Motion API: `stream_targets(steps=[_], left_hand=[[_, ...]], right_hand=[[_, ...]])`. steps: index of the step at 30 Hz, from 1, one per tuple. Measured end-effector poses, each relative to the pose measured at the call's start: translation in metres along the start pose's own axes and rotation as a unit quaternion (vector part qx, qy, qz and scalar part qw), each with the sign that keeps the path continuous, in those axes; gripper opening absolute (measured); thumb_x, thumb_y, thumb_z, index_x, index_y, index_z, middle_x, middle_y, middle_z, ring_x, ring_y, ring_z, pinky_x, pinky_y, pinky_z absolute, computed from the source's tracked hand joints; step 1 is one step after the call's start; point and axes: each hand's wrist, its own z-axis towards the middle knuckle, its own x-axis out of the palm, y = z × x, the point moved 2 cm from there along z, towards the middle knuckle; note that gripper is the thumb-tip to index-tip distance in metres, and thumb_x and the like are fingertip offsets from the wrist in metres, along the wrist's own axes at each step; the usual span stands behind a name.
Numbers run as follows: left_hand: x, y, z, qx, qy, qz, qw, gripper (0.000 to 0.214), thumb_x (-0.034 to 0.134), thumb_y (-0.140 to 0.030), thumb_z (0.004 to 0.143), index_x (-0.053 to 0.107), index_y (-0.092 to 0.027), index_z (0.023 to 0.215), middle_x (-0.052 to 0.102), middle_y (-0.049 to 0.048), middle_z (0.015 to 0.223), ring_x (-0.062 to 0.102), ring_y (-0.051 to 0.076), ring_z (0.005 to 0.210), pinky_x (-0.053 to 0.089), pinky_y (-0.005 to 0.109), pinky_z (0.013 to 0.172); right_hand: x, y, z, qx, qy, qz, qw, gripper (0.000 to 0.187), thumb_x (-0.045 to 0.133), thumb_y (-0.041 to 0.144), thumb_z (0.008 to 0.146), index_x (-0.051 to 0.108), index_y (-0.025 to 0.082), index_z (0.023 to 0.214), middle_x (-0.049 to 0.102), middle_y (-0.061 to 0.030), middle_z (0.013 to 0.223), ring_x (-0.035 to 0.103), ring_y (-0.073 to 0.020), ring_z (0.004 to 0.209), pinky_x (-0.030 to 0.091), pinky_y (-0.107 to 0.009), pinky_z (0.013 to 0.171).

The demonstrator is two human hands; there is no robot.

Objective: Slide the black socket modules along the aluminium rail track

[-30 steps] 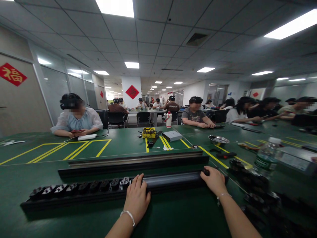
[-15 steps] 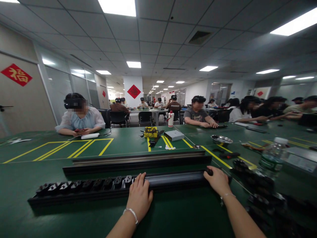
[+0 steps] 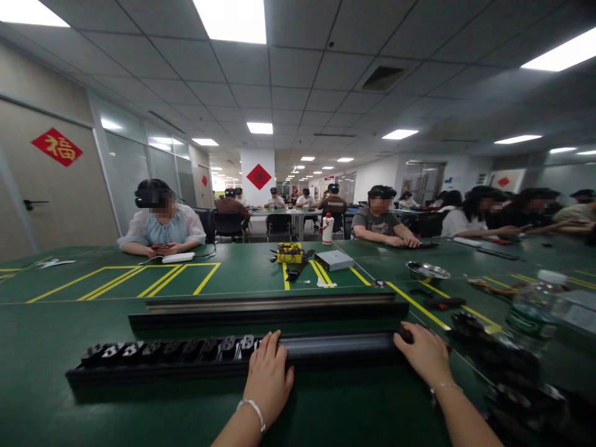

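A long black channel lies across the green table in front of me. Several black socket modules with metal parts on top sit in a row in its left half; a smooth dark surface shows in its right half. My left hand rests over the channel at the last module, fingers stretched out. At the channel's right end, my right hand has thumb and fingers closed on a small black piece, mostly hidden. Behind lies a second long channel, with a pale metal strip along it.
To the right are a heap of black parts, a water bottle and a metal bowl. Farther back stand a yellow basket of cables, a grey box and a white flask. People sit across the green table.
The whole view has shifted slightly, so everything sits farther right and a little lower. Both hands stay at the same places on the channel.
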Motion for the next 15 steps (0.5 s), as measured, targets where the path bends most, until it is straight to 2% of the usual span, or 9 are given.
stream_targets(steps=[15], left_hand=[[-0.0011, 0.0005, -0.0003, 0.008, -0.009, 0.003, 1.000, 0.023, 0.043, -0.028, 0.079, 0.054, -0.022, 0.098, 0.039, 0.0047, 0.136, 0.029, 0.023, 0.127, 0.028, 0.040, 0.099]], right_hand=[[-0.0012, 0.0010, 0.0020, -0.005, 0.001, 0.015, 1.000, 0.041, 0.044, 0.044, 0.071, 0.061, 0.017, 0.098, 0.062, -0.0086, 0.107, 0.054, -0.0247, 0.102, 0.035, -0.037, 0.089]])
